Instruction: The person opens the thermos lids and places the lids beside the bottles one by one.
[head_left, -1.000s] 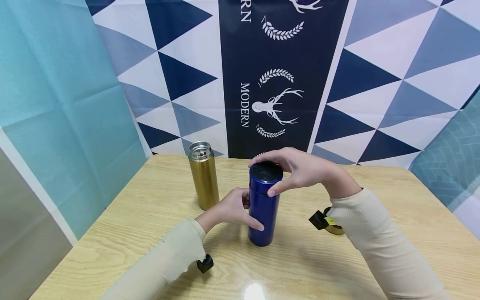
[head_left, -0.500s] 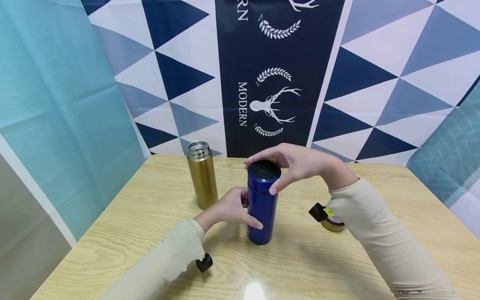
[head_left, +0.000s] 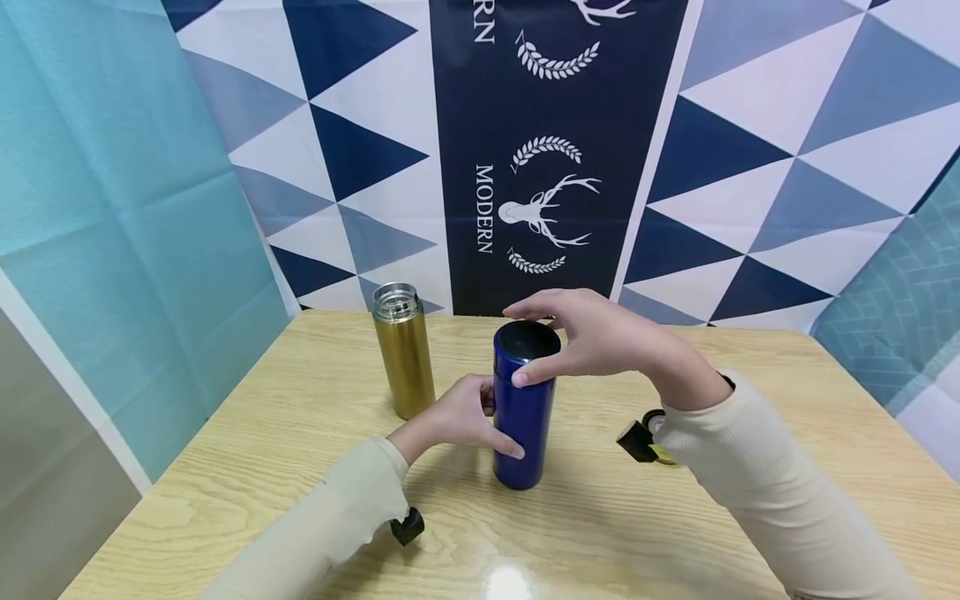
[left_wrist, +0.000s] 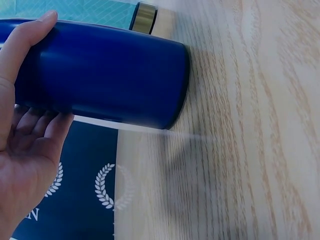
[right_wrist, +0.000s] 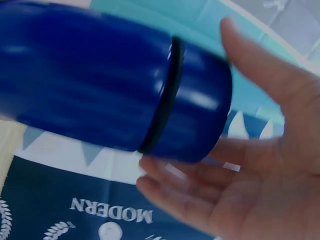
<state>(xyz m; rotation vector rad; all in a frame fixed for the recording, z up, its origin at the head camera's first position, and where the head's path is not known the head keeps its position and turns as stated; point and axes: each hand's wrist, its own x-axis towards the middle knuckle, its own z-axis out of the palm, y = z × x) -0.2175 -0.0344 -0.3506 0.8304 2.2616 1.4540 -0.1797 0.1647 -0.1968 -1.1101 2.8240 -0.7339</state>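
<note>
A blue thermos bottle [head_left: 519,425] stands upright on the table, a black disc on top of its lid [right_wrist: 195,100]. My left hand [head_left: 467,414] grips its body from the left, with the thumb across the front and the fingers behind. My right hand [head_left: 596,337] is spread around the lid. In the right wrist view the thumb [right_wrist: 255,60] stands off from the lid, while the other fingers lie close under its side; whether they touch cannot be told. A dark ring [right_wrist: 164,97] shows between lid and body.
A gold thermos bottle [head_left: 405,358], open at the top, stands at the back left. Its likely gold cap [left_wrist: 144,19] lies on the right, partly hidden by my right sleeve in the head view. Patterned cloth [head_left: 525,125] hangs behind the wooden table [head_left: 465,533].
My right hand's fingers have loosened from the lid and shifted around it, the thumb moving left across the front. The left hand keeps its hold, and the bottle stays in place.
</note>
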